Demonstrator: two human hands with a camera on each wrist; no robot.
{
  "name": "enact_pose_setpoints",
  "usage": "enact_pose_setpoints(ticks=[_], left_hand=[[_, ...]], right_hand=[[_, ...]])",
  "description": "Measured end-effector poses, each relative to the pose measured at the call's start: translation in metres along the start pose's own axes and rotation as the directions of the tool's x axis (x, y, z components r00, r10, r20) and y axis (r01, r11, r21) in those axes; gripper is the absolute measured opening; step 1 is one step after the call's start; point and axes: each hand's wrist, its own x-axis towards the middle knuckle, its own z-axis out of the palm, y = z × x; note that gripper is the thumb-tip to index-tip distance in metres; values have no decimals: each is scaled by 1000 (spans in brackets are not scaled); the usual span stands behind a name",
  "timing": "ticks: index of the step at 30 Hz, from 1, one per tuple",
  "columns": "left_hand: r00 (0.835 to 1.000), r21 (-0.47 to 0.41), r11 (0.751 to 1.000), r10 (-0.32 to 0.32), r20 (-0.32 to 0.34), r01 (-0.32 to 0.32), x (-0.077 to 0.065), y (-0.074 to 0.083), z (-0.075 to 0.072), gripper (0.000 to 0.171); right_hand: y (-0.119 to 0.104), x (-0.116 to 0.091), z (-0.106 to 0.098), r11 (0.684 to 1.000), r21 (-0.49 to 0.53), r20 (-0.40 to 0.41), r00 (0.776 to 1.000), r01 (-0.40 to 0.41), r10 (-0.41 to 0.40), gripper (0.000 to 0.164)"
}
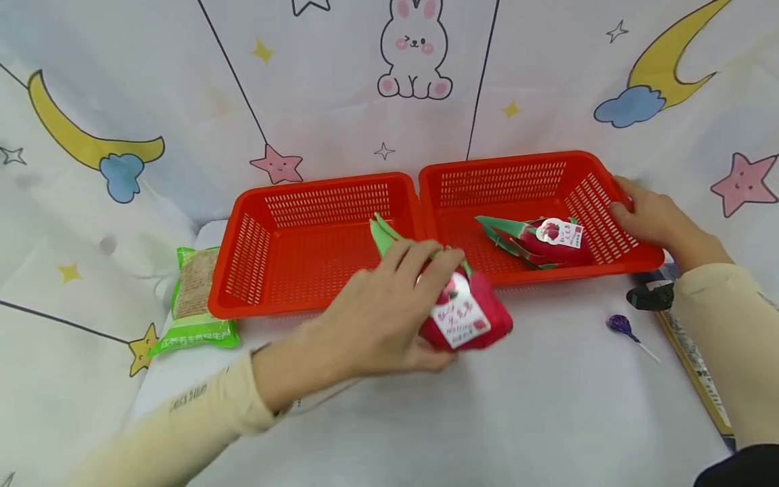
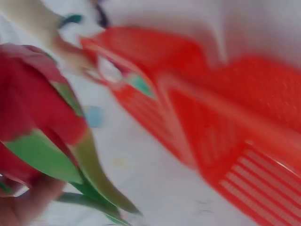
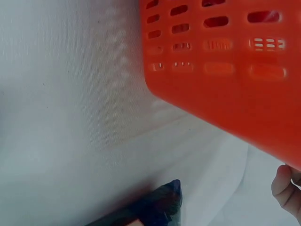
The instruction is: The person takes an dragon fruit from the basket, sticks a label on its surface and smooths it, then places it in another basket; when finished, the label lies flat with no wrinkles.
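My left hand (image 1: pixel 389 311) grips a red dragon fruit (image 1: pixel 487 314) with green leaf tips and a white label, in front of the point where two red baskets meet. The left wrist view shows the same dragon fruit (image 2: pixel 33 103) close up, with part of the hand under it. At the far right, my right hand (image 1: pixel 654 220) holds the end of the right basket (image 1: pixel 548 274). A second labelled dragon fruit (image 1: pixel 556 250) lies inside that basket. Nothing lies in the visible part of the left basket (image 1: pixel 304 270).
A green and clear food bag (image 1: pixel 195 301) lies beside the left basket. Toward the right are a purple-wrapped lollipop (image 1: pixel 621 325) and a long package (image 1: pixel 700 368) partly under the right forearm. Behind the baskets hangs a printed cloth (image 1: pixel 341 101).
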Motion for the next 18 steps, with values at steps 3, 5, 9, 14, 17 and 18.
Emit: enact_pose_setpoints(ticks=[3, 5, 9, 14, 17, 18], left_hand=[[988, 2, 998, -61, 141, 61, 47, -16, -1, 99], [975, 17, 997, -83, 208, 81, 76, -23, 7, 99], [949, 70, 996, -67, 308, 47, 125, -25, 34, 102], [913, 80, 996, -63, 402, 33, 159, -22, 73, 101], [889, 51, 995, -100, 447, 86, 167, -25, 89, 102], [885, 36, 994, -112, 453, 107, 169, -26, 92, 102]], right_hand=[[0, -2, 1, 1000, 13, -11, 1000, 1, -1, 78], [0, -2, 2, 1000, 23, -4, 1000, -2, 2, 78], [2, -2, 3, 999, 29, -9, 1000, -14, 14, 77], [3, -2, 8, 999, 36, -50, 998, -21, 23, 75], [1, -2, 11, 999, 40, -86, 996, -12, 15, 74], [1, -2, 11, 999, 41, -100, 995, -10, 14, 74]])
